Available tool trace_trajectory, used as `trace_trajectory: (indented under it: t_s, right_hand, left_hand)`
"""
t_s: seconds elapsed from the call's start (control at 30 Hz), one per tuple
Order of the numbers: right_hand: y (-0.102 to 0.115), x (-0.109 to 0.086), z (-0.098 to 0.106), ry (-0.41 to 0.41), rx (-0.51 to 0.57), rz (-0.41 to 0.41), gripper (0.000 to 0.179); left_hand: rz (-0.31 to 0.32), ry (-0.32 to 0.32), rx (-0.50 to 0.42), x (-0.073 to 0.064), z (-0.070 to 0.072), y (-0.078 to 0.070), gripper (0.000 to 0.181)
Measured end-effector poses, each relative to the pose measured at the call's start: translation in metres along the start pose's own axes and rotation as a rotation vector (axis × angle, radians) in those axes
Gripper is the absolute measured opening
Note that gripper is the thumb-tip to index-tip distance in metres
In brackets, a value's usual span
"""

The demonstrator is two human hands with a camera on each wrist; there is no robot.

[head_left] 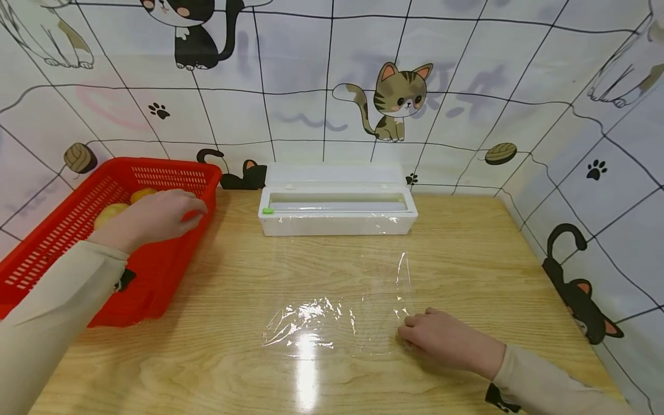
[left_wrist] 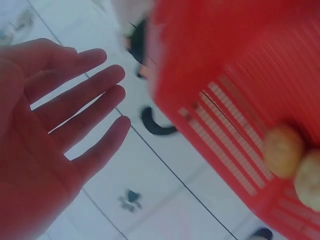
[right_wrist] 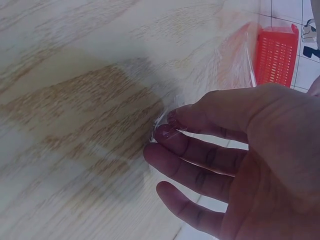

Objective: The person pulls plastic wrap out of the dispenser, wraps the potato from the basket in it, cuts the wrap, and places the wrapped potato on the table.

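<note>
In the head view your right hand (head_left: pixel 441 340) shows mostly its back, and its fingertips are partly hidden; the right wrist view reveals thumb and forefinger nipping the edge of the clear film (head_left: pixel 311 317), the other fingers loosely bent. That film lies on the wooden table (head_left: pixel 233 346) in front of the white box (head_left: pixel 337 225), creased and shining at its near left part; whether it joins the box is hard to tell. Only the head view gives you the box, its lid tipped back and a green tab (head_left: pixel 267 211) at its left front corner. Your left hand (head_left: pixel 158 214) appears there above the red basket (head_left: pixel 147 288), back of the hand uppermost, while the left wrist view shows the palm and fingers spread wide, holding nothing, near the basket's rim. That view also gives you two yellowish round things (left_wrist: pixel 283 151) side by side by the slotted wall; from the head, your left hand and sleeve (head_left: pixel 67 311) cover part of the basket's inside. A bright glare crosses the table beside the film's near edge, and a cat-printed backdrop (head_left: pixel 295 115) stands behind the box and along the right.
</note>
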State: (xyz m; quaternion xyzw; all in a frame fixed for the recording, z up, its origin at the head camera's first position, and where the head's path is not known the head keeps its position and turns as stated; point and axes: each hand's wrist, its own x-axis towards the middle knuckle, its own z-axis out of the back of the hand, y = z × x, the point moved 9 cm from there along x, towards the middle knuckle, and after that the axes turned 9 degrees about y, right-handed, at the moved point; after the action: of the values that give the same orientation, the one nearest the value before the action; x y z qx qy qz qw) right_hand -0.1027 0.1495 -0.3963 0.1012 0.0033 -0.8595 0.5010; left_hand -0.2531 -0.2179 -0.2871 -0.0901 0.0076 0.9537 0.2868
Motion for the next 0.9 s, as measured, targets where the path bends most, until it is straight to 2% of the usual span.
trace_trajectory:
  t_s: [0.13,0.27,0.37,0.5,0.7,0.9]
  right_hand:
    - [0.0,0.001,-0.001,0.012,0.01,-0.009,0.025]
    - [-0.001,0.003,-0.003,0.034,0.009,-0.016,0.022]
    - [-0.001,0.003,-0.003,0.036,-0.002,-0.015,0.021]
    - [0.0,0.002,0.0,0.013,-0.025,0.002,0.021]
    - [0.002,0.003,0.0,0.008,-0.041,0.008,0.024]
    - [0.0,0.004,-0.002,0.028,-0.029,-0.024,0.023]
  left_hand:
    - [0.048,0.033,-0.017,0.006,-0.006,0.032,0.018]
    - [0.129,0.08,-0.059,0.01,-0.014,0.065,0.024]
    - [0.196,0.133,-0.093,0.013,-0.023,0.088,0.031]
    - [0.247,0.186,-0.136,0.015,-0.036,0.115,0.03]
    - [0.315,0.204,-0.153,0.01,-0.053,0.143,0.03]
    - [0.367,0.218,-0.131,0.003,-0.069,0.16,0.066]
